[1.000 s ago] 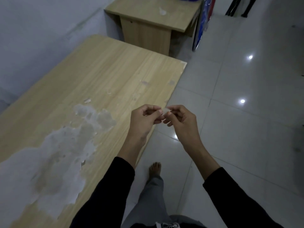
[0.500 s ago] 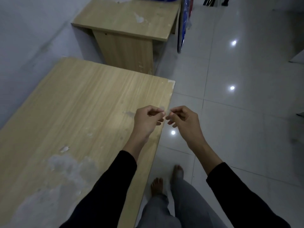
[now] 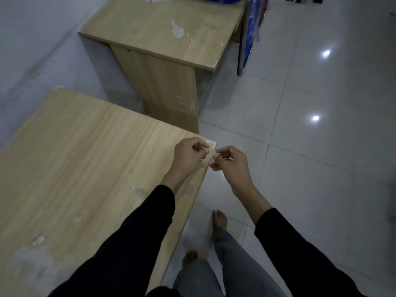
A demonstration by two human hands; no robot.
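Note:
My left hand (image 3: pixel 189 156) and my right hand (image 3: pixel 232 163) meet over the far right corner of a long wooden table (image 3: pixel 85 168). Between their fingertips they pinch a small whitish scrap (image 3: pixel 212 154), thin and pale like peeled paper or tape. Both hands have curled fingers and both arms wear black sleeves. How much of the scrap lies inside the fingers is hidden.
White peeled patches (image 3: pixel 38 240) mark the table near its front left. A second wooden desk (image 3: pixel 162 39) stands beyond, a blue panel (image 3: pixel 248 39) leaning at its right side. Glossy tiled floor (image 3: pixel 321 168) stretches to the right. My bare feet (image 3: pixel 219 219) stand beside the table edge.
I have walked forward along the table; the large peeled patch has slid out of view and the far desk is closer. Both hands keep pinching the scrap together.

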